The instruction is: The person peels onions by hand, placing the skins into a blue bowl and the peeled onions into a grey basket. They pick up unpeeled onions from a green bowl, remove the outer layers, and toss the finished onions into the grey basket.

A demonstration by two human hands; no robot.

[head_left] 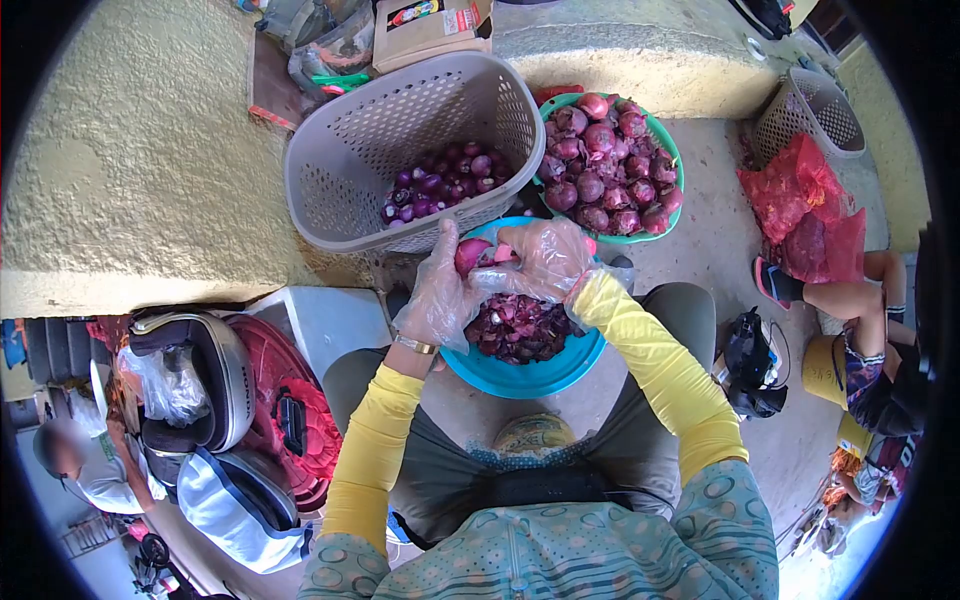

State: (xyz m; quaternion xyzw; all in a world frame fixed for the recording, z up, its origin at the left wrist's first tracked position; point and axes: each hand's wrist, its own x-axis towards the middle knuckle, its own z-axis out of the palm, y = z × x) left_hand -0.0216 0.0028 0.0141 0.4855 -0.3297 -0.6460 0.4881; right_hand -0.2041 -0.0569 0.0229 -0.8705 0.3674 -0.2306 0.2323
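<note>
Both of my hands wear clear plastic gloves and meet above a blue basin [525,385]. My left hand [437,290] is closed around a red onion [471,256], its purple side showing between thumb and fingers. Curled against that onion, my right hand [548,260] grips something with a pink handle [503,253], mostly hidden by the fingers; no blade can be made out. Below the hands, dark red onion skins [522,328] lie heaped in the basin. Beyond stands a grey perforated basket [340,200] holding peeled purple onions [450,183]. Unpeeled red onions [600,155] fill a green-rimmed tub [676,210] beside it.
A raised concrete ledge [640,85] runs along the back, with a cardboard box [432,40] on it. Red mesh sacks [805,200] and another grey basket [815,115] stand right, near a seated person's legs [850,300]. At left are a motorcycle seat [215,380] and another person [100,470].
</note>
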